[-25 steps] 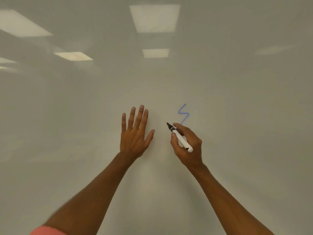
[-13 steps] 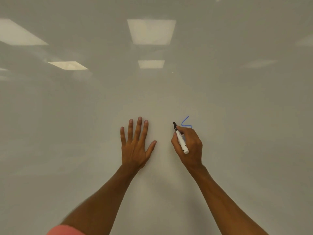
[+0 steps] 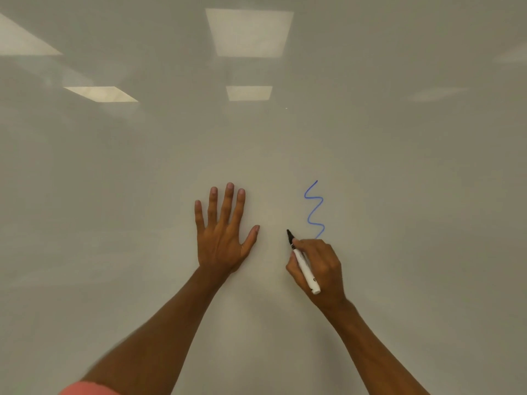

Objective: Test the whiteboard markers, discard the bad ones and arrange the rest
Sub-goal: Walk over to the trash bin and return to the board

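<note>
Presently: right hand pinching marker below blue squiggle; left hand spread flat on whiteboard, left of squiggle.

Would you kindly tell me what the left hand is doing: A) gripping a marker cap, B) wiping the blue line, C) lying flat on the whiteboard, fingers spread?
C: the left hand lies flat on the whiteboard, fingers straight and spread, holding nothing, apart from the blue line.

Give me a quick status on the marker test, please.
Left hand open, flat on the whiteboard. Right hand grips the marker, tip just left of the blue squiggle. No obstruction in view.
</note>
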The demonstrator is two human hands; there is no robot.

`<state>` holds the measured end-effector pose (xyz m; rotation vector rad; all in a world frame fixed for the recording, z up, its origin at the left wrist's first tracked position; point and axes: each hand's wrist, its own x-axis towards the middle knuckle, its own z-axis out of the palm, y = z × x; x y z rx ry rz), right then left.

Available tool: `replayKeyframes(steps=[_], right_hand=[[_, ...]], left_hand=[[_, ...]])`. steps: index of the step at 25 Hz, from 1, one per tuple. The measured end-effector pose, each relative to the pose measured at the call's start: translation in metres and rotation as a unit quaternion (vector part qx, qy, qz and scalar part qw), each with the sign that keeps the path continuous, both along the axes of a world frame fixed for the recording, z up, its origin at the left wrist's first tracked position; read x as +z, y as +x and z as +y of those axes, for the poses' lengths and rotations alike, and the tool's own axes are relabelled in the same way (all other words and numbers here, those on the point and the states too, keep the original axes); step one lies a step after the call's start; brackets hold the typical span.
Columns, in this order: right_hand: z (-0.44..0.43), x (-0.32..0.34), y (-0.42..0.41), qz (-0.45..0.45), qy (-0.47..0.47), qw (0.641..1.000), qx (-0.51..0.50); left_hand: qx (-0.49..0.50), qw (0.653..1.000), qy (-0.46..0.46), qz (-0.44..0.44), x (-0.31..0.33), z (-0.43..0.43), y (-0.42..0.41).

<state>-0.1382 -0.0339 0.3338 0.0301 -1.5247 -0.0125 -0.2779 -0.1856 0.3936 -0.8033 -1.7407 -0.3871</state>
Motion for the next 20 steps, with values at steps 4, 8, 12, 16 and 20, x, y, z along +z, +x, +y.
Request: replayKeyframes(steps=[4,8,12,16,20], right_hand=[[-0.005,-0.019,0.017,-0.049,-0.047,0.998,0.007],[-0.021,-0.027,0.041,-0.115,-0.138,0.981,0.078],[-0.018,-0.075,0.079,-0.23,-0.22,0.939,0.129],[-0.006,-0.148,0.115,-0.327,-0.221,0.913,0.106],[-0.002,-0.233,0.169,-0.374,-0.326,0.868,0.007]], left_hand=[[-0.004,1.0,-0.005,-0.009,-0.003,0.0,0.005],[-0.012,0.999,-0.005,-0.041,0.0,-0.005,0.015],[-0.154,0.987,-0.035,0.01,-0.042,0.003,0.05],[-0.287,0.951,-0.112,-0.034,-0.143,0.025,0.096],[-0.315,0.904,-0.159,-0.244,-0.252,0.041,0.153]])
